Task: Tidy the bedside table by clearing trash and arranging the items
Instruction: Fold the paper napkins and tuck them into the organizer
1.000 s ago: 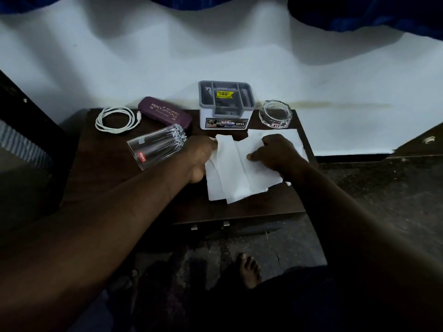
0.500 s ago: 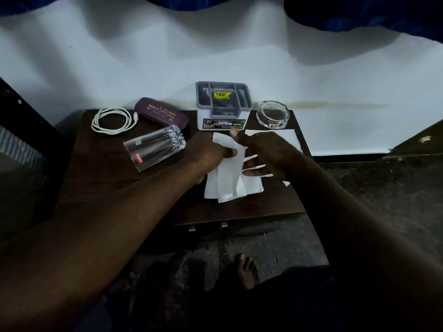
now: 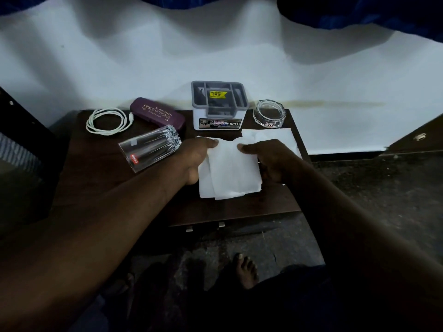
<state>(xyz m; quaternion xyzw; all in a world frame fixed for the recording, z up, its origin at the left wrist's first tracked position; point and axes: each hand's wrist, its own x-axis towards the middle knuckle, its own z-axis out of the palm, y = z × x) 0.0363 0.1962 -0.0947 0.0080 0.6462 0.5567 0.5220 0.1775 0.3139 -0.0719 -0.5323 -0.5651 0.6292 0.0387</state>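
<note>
Above the table front, left hand and right hand pinch opposite edges of the tissue.

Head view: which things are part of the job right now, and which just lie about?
In hand: white tissues, held by left hand and right hand.
Lying about: tipped glass, coiled cable, spectacle case, desk organiser, glass ashtray.

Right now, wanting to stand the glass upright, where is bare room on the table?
Bare wood lies at the table's left front, bordered by the cable, the glass and the left forearm; a thin strip runs in front of the tissues. The back row of case, organiser and glass dish is crowded.
</note>
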